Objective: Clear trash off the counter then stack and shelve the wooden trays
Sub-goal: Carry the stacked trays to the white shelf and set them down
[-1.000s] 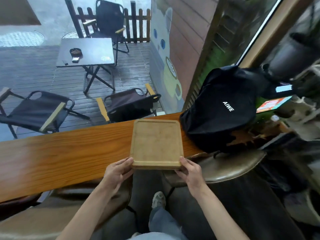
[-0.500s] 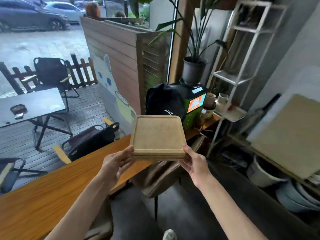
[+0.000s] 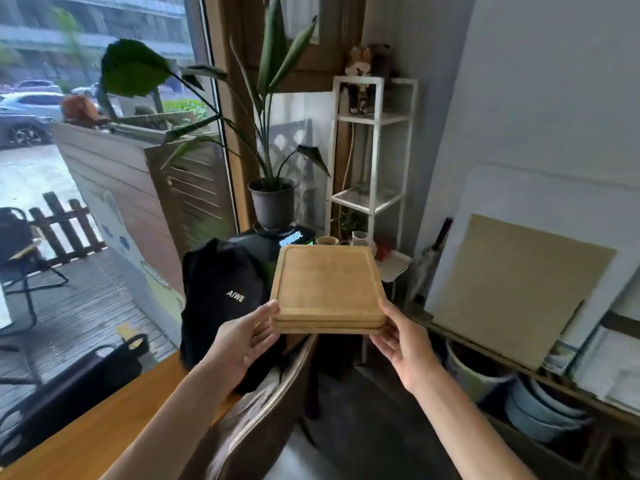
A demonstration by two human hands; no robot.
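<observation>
A stack of pale rectangular wooden trays [image 3: 327, 284] is held level in the air, above a brown chair back and beyond the end of the orange-brown wooden tabletop [image 3: 104, 434]. The left hand [image 3: 242, 337] pinches its near left corner and the right hand [image 3: 403, 336] its near right corner, fingers curled under the edges.

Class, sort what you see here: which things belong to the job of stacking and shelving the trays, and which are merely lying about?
Belong to the job:
stacked wooden trays
left hand
right hand
white shelf rack
wooden counter

Merely lying about:
black bag
potted plant
toy cat
</observation>
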